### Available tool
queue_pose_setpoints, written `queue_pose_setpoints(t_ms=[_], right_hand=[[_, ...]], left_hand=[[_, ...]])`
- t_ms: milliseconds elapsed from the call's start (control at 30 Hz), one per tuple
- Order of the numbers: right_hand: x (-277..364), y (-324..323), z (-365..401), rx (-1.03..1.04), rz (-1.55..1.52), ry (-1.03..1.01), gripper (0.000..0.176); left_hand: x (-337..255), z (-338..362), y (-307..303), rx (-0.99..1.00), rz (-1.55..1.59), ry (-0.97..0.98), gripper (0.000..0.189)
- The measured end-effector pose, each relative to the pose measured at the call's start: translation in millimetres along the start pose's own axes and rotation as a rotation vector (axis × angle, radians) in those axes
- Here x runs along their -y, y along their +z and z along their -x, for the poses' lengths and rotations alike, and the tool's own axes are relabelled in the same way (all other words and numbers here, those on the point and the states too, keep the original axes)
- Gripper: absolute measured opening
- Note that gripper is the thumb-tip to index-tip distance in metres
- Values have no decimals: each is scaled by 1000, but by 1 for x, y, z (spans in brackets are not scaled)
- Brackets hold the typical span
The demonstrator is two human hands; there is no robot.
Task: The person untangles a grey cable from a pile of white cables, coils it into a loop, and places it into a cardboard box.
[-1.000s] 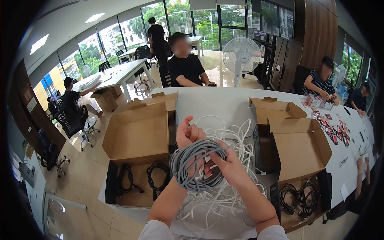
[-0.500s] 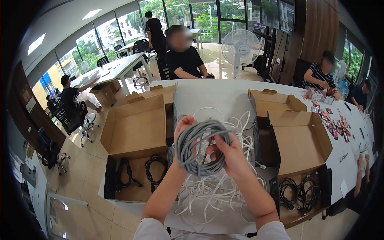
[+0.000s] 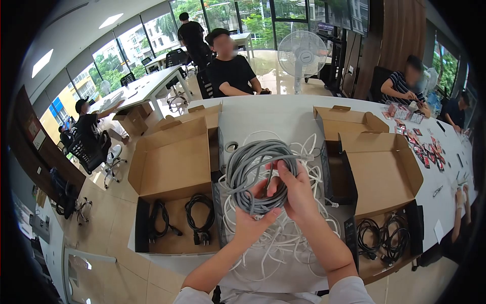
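A coil of grey cable (image 3: pixel 248 172) is held up in front of me over the table. My left hand (image 3: pixel 251 223) grips the coil's lower part from beneath, thumb across the strands. My right hand (image 3: pixel 295 195) holds the coil's right side, with its fingers reaching through the loop. Under both hands lies a loose tangle of white cables (image 3: pixel 283 238) on the white table (image 3: pixel 263 124).
An open cardboard box (image 3: pixel 172 162) at my left holds black power cords (image 3: pixel 200 218). Another open box (image 3: pixel 385 177) at my right holds more black cords (image 3: pixel 379 238). People sit across the table; one at the far right handles small red packets (image 3: pixel 425 154). A fan (image 3: pixel 301 53) stands behind.
My left hand has dropped from inside the coil's upper left to under the coil, gripping it from below. The coil has tilted and now sits a little higher in view.
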State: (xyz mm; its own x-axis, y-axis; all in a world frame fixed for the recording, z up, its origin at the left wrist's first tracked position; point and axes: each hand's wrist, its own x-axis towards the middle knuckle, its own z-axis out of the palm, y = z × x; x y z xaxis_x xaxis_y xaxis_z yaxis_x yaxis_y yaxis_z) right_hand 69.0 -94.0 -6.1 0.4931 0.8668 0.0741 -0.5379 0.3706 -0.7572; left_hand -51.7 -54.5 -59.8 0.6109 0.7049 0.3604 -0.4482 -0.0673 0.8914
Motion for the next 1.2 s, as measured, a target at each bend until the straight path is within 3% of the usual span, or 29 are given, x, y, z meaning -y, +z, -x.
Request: queue_pose_setpoints(t_ms=[267,567,767,1200], right_hand=[[0,-9,-6,-26,88,-22,20],[4,-11,-12,11,206,-146,13],[2,-12,-11,5,173,-94,12],[18,-6,-5,90,74,115,12]], left_hand=[[9,10,0,-145,-71,-14,52],[21,15,-20,-51,-45,-118,52],[16,14,-10,-110,105,-134,53],[8,12,-15,-17,159,-203,52]])
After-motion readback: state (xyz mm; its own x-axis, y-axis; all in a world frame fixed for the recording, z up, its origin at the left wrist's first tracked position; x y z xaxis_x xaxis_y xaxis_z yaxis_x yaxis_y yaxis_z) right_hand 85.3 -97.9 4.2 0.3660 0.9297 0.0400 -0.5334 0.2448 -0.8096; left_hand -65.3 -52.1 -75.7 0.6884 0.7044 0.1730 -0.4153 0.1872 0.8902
